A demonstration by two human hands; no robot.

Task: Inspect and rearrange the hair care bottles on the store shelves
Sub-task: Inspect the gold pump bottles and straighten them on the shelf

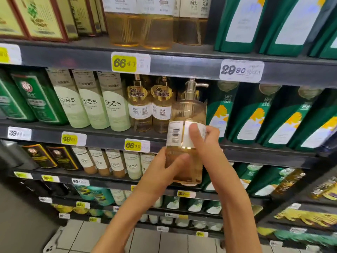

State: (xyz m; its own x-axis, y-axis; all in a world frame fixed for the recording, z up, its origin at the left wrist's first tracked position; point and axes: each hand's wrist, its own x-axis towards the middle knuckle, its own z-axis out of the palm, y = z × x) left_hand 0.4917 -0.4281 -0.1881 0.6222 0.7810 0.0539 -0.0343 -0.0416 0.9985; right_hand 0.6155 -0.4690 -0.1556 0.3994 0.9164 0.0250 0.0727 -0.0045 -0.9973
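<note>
A clear amber pump bottle point(187, 114) with a gold pump head and a white barcode label is held upright in front of the shelves, its back label turned to me. My left hand point(164, 168) grips its lower body from the left. My right hand point(206, 143) grips it at the label, thumb pressed on the white label. Two matching amber bottles point(149, 106) stand on the shelf point(102, 132) just behind and to the left, beside a gap in their row.
Pale green Spes bottles point(91, 101) stand left of the amber ones, dark green bottles point(255, 115) to the right. More amber bottles point(142, 28) sit on the shelf above. Price tags point(130, 62) line the shelf edges. Lower shelves hold several more bottles above a tiled floor point(164, 241).
</note>
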